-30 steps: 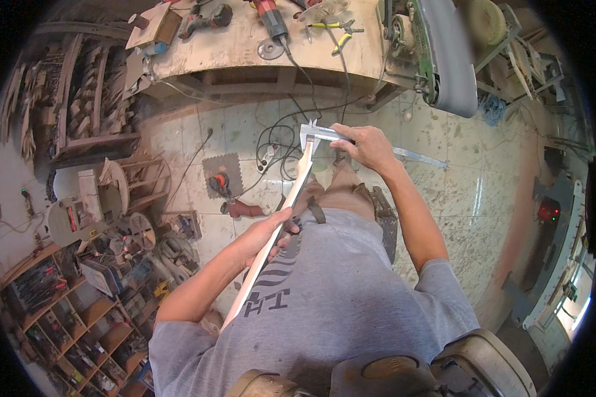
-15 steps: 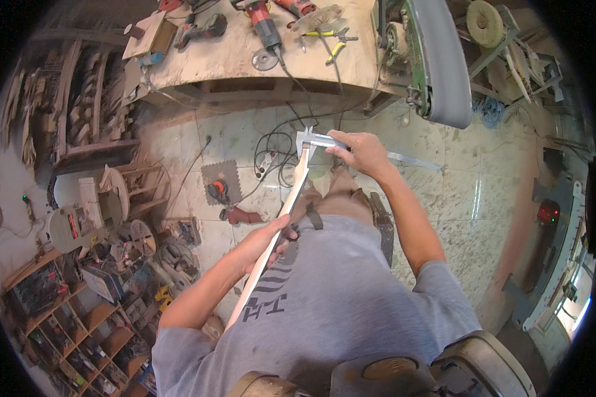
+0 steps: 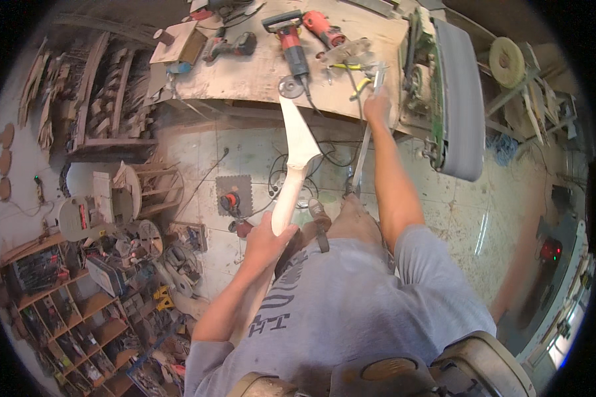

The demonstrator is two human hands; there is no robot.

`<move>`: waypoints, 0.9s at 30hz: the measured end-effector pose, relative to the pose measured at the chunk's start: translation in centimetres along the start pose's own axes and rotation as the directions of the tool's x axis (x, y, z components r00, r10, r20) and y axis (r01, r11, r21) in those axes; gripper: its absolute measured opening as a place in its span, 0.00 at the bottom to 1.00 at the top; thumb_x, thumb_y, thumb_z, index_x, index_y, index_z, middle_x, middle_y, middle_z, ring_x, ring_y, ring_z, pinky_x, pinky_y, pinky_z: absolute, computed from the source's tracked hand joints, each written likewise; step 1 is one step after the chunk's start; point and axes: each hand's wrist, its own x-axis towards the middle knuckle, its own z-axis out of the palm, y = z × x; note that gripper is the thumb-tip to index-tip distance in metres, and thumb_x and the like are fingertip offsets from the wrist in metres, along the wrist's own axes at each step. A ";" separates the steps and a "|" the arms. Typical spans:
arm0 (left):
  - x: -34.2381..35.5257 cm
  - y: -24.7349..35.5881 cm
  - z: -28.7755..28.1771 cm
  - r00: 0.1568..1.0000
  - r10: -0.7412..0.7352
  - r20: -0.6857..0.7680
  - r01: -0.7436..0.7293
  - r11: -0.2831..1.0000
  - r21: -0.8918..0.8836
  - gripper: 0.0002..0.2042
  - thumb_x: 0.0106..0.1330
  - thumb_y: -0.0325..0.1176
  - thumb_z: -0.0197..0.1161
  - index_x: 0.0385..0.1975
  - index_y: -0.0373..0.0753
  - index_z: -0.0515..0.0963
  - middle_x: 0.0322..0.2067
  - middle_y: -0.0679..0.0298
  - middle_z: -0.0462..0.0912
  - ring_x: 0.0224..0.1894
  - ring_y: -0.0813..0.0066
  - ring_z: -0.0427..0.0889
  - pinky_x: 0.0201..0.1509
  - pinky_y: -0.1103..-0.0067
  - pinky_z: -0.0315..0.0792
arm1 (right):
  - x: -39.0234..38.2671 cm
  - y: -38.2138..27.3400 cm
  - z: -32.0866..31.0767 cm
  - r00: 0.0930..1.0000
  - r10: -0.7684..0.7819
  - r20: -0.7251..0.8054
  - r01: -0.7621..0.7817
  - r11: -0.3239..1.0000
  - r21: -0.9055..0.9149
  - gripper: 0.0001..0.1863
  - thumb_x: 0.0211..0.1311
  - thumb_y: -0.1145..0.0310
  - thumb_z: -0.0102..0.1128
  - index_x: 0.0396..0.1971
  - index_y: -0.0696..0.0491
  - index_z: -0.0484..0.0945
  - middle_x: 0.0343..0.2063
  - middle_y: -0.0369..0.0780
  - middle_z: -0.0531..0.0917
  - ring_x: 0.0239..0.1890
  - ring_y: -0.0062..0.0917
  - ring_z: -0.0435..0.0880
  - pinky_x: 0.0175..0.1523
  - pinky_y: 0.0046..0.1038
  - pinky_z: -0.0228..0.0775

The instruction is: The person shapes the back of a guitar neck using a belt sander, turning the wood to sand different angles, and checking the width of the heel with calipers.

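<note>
My left hand grips a long pale wooden piece, whose wide, pointed upper end extends toward the workbench's front edge. My right hand is reached out over the bench edge, closed on a long steel caliper. The caliper's top is beside yellow-handled pliers; its beam hangs down past my hand. A metal disc and a red-and-black angle grinder lie on the bench beyond the wood's tip.
A cordless drill and a red power tool lie on the bench. A green belt sander stands at its right. Cluttered shelving and timber racks are on the left. Cables and an orange sander lie on the floor.
The caliper has come off the wood and moved up to the bench with my right hand, now held lengthwise. The wood piece has turned, showing its wide face. The view has shifted toward the bench.
</note>
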 end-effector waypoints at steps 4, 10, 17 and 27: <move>1.3 0.7 0.1 0.989 0.012 -0.145 -0.004 0.999 0.051 0.25 0.61 0.50 0.67 0.44 0.35 0.68 0.27 0.43 0.83 0.31 0.41 0.83 0.34 0.58 0.75 | 6.6 0.9 3.3 0.995 0.003 -0.096 -0.009 0.998 -0.066 0.32 0.54 0.74 0.56 0.61 0.66 0.65 0.47 0.61 0.79 0.50 0.55 0.79 0.57 0.46 0.70; 2.4 1.8 0.1 0.975 -0.035 -0.219 0.026 0.999 -0.045 0.26 0.59 0.49 0.69 0.43 0.34 0.67 0.25 0.44 0.82 0.30 0.42 0.84 0.33 0.59 0.75 | 9.3 0.7 4.0 0.994 -0.107 -0.006 0.105 0.981 -0.164 0.31 0.61 0.59 0.59 0.61 0.59 0.70 0.43 0.57 0.83 0.45 0.52 0.83 0.52 0.44 0.74; 2.3 1.2 0.0 0.960 0.002 -0.280 -0.035 0.993 -0.110 0.26 0.60 0.48 0.68 0.45 0.34 0.67 0.26 0.42 0.82 0.32 0.41 0.83 0.35 0.58 0.74 | -8.8 -10.6 -3.8 0.810 -0.196 0.553 -0.311 0.655 0.689 0.35 0.62 0.49 0.63 0.60 0.61 0.71 0.45 0.50 0.84 0.43 0.30 0.84 0.51 0.30 0.74; 2.5 0.6 -0.6 0.907 0.318 -0.276 -0.370 0.915 -0.160 0.24 0.57 0.48 0.70 0.41 0.35 0.69 0.27 0.45 0.83 0.31 0.43 0.84 0.35 0.60 0.74 | -18.2 -15.0 -12.4 0.908 -0.269 0.321 0.024 0.799 0.600 0.24 0.69 0.57 0.57 0.56 0.61 0.73 0.35 0.44 0.85 0.38 0.24 0.83 0.45 0.28 0.73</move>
